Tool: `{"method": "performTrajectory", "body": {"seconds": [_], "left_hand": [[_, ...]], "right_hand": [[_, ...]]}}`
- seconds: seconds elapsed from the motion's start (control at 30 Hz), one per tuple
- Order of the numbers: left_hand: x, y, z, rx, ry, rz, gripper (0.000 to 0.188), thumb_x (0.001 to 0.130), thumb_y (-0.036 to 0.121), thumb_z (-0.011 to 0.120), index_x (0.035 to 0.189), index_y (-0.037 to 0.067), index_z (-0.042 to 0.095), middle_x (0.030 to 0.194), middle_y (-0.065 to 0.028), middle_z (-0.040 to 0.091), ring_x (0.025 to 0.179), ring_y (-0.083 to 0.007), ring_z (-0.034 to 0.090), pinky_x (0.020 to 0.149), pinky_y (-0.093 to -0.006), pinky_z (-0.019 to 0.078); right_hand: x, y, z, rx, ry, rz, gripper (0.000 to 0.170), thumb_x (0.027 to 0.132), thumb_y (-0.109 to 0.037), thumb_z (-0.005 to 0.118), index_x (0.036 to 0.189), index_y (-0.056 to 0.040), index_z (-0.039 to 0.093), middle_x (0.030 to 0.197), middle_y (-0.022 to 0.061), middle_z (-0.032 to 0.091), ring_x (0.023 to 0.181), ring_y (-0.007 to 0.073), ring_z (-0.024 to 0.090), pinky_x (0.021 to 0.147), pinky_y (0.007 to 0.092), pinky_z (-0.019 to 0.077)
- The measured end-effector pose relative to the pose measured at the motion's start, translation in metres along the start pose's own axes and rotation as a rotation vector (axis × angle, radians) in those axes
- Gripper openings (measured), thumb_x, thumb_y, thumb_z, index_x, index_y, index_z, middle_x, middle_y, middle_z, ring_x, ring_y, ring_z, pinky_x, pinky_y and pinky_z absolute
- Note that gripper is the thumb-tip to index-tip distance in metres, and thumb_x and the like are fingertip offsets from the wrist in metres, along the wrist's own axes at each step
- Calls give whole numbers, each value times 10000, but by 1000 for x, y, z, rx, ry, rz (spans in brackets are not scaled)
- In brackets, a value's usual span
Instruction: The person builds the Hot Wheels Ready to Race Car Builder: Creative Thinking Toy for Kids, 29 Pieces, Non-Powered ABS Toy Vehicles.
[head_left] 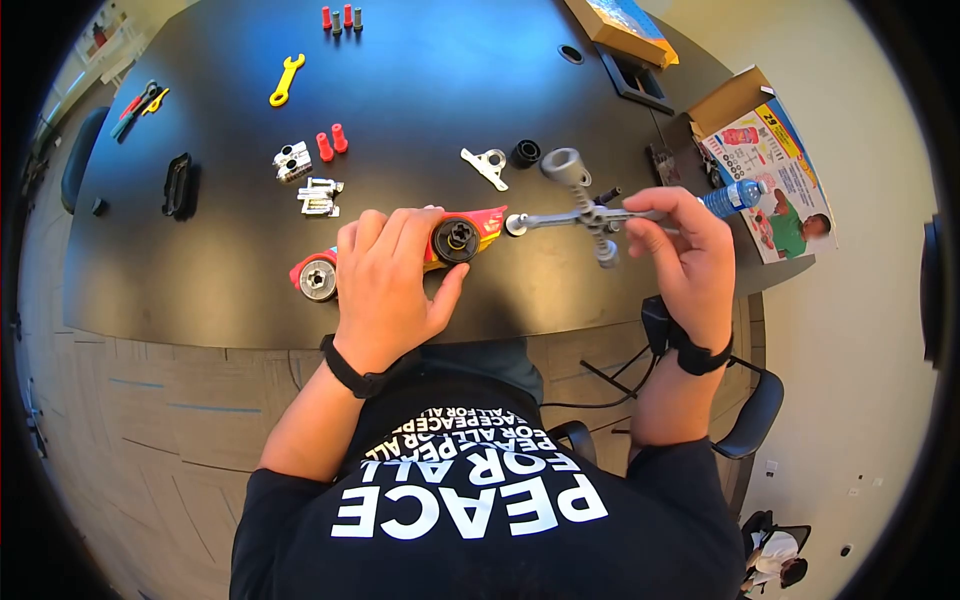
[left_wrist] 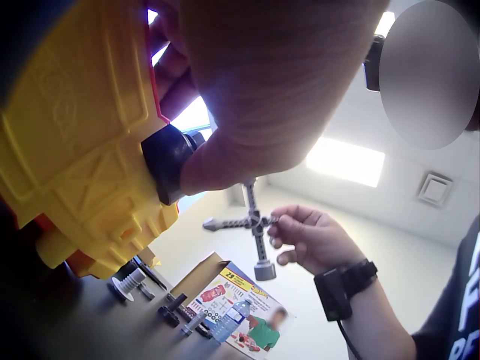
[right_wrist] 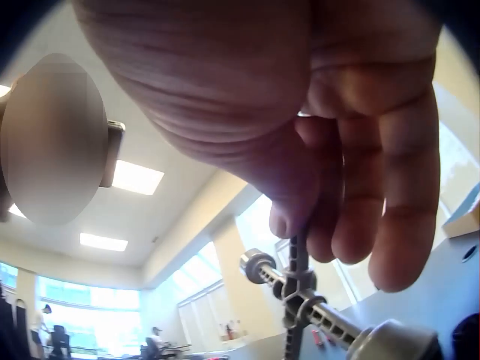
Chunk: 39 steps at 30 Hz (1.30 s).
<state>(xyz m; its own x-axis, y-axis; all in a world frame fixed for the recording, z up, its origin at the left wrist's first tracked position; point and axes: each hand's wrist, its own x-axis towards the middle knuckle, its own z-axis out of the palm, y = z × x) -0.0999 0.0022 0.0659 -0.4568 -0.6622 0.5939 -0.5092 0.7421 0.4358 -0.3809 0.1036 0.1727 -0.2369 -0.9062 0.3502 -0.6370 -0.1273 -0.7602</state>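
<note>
Head view shows my right hand (head_left: 690, 245) pinching the gray wrench (head_left: 592, 214) near the toy car (head_left: 482, 222) my left hand (head_left: 390, 275) grips over the table (head_left: 550, 290); a weak pinch could make the wrench slip.

Toy car (head_left: 487, 224) partly covered, far box (head_left: 627, 30) cut off above
</note>
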Motion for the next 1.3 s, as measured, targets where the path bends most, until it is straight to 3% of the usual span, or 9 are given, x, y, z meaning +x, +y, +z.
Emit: {"method": "performTrajectory", "body": {"seconds": [0.07,0.27,0.5,0.57,0.67,0.8,1.03,1.13,1.3], "left_hand": [[0,-1,1,-16,4,3,514,779,204,894,1240,95,695,1161,-56,737,1001,-312,613,927,-439,434],[-1,-1,0,-15,12,0,503,780,205,893,1232,94,699,1143,-57,728,997,-314,608,909,-447,436],[-3,-2,3,13,56,51,505,779,226,891,1227,91,701,1105,-59,715,997,-320,598,891,-453,430],[-1,0,1,-20,21,16,501,781,235,889,1221,88,702,1095,-59,708,990,-321,596,888,-452,425],[-1,-2,-1,-25,12,15,515,781,249,892,1228,90,694,1078,-57,699,984,-319,594,886,-451,421],[-1,-2,-2,-25,14,31,555,782,285,905,1251,97,675,1061,-53,687,967,-310,587,881,-444,419],[-2,0,-2,25,-33,14,578,790,310,918,1272,98,678,1138,-41,696,1046,-290,600,945,-449,431],[-3,0,-2,44,-46,-22,564,796,310,917,1266,104,682,1147,-36,698,1052,-290,598,949,-452,429],[-1,1,-3,26,-62,-9,553,781,291,917,1251,112,688,1158,-30,703,1050,-286,601,945,-447,427]], "right_hand": [[15,-20,5,-3,-93,-112,183,974,51,765,1145,-13,751,932,49,762,763,101,689,673,256,560],[52,-55,34,-279,-332,-479,116,941,-2,746,1035,-42,691,987,123,748,855,380,712,757,429,564],[67,-66,59,-315,-405,-659,152,967,-95,754,931,-24,624,858,129,697,776,370,682,702,470,543],[73,-70,57,-694,-407,-605,242,957,-177,797,965,-17,616,796,146,694,770,378,698,693,472,550],[79,-69,61,-781,-428,-586,318,935,-223,836,1029,-17,613,755,162,687,780,407,705,690,483,553],[72,-67,67,-362,-492,-483,317,933,-194,836,1068,-19,609,784,169,702,832,441,702,738,502,555],[73,-69,63,-476,-528,-505,317,946,-237,823,1055,-8,632,843,178,747,857,431,724,748,497,563],[75,-76,60,-636,-583,-381,339,936,-259,832,1053,1,650,850,184,755,822,432,726,741,488,572],[71,-75,63,-323,-542,-440,289,932,-258,832,1018,-31,674,823,187,741,786,429,720,711,490,572]]}}
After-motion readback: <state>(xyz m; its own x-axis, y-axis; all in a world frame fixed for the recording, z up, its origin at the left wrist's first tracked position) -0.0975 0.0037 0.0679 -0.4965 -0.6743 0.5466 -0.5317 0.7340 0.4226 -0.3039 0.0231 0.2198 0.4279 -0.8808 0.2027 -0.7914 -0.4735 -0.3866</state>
